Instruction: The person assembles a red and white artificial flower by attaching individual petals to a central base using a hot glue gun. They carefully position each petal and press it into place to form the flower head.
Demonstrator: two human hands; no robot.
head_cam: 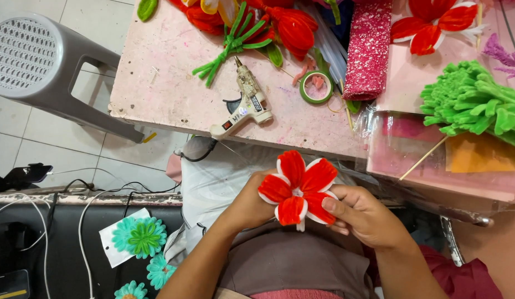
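A red and white pipe-cleaner flower (297, 188) with several petals is held over my lap, in front of the table edge. My left hand (247, 206) grips it from behind on the left side. My right hand (364, 217) holds it from the right, thumb pressed against a lower petal. On the pink worktable (158, 83) beyond lies a white glue gun (247, 102), nozzle pointing away, its cable trailing off the edge.
A green tape roll (317, 87), a sparkly red fabric roll (368, 47), green pipe-cleaner stems (232, 41), more red flowers (434, 22) and a heap of green pipe cleaners (476, 102) crowd the table. A grey plastic stool (41, 61) stands left; teal flowers (141, 238) and cables lie lower left.
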